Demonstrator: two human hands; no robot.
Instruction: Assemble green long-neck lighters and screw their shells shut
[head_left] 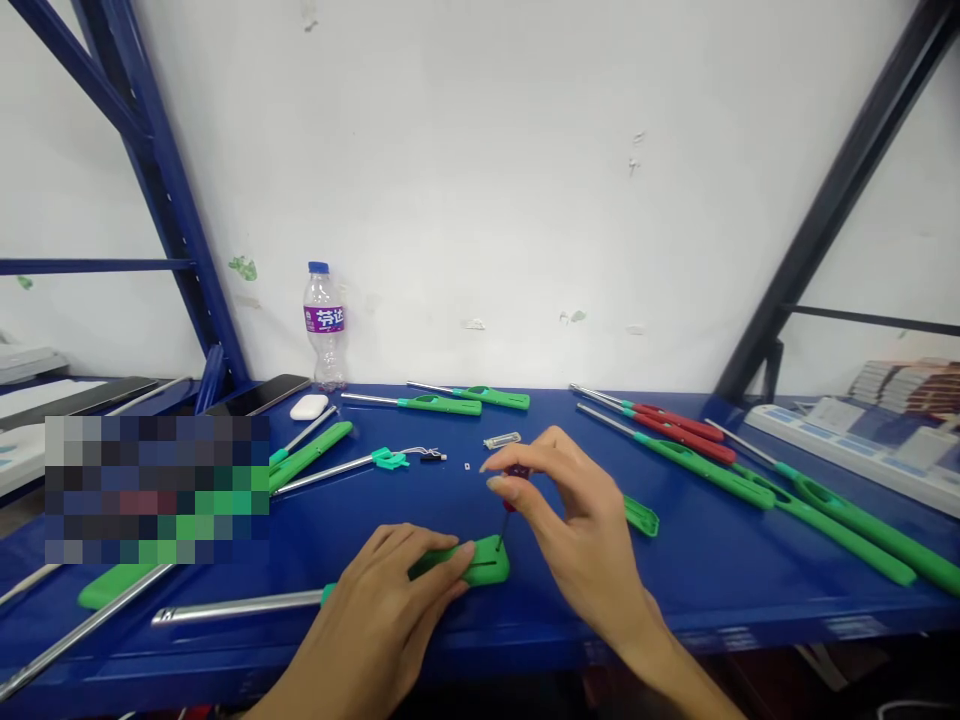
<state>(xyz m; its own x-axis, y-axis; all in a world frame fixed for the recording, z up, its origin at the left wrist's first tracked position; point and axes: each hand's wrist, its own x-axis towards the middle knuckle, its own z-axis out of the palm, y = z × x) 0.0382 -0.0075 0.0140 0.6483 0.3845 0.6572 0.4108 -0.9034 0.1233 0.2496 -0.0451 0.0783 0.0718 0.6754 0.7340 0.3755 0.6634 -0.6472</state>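
Note:
A long-nosed lighter with a green handle [480, 566] and a metal tube lies near the front edge of the blue table [705, 560]. My left hand [390, 610] presses down on the handle, fingers wrapped over it. My right hand [577, 520] pinches a small red-handled screwdriver [513, 492] upright, its tip set into the end of the green handle. A loose green cover piece [642, 516] lies just right of my right hand. Small parts, a clear piece [502, 440] and a black piece with wire [432, 457], rest behind my hands.
Several more green and red lighters [675, 440] lie across the table's right and back. A water bottle [324, 325] and a white earbud case [308, 406] stand at the back left by a blue rack post [180, 220]. A white power strip [847, 450] sits far right.

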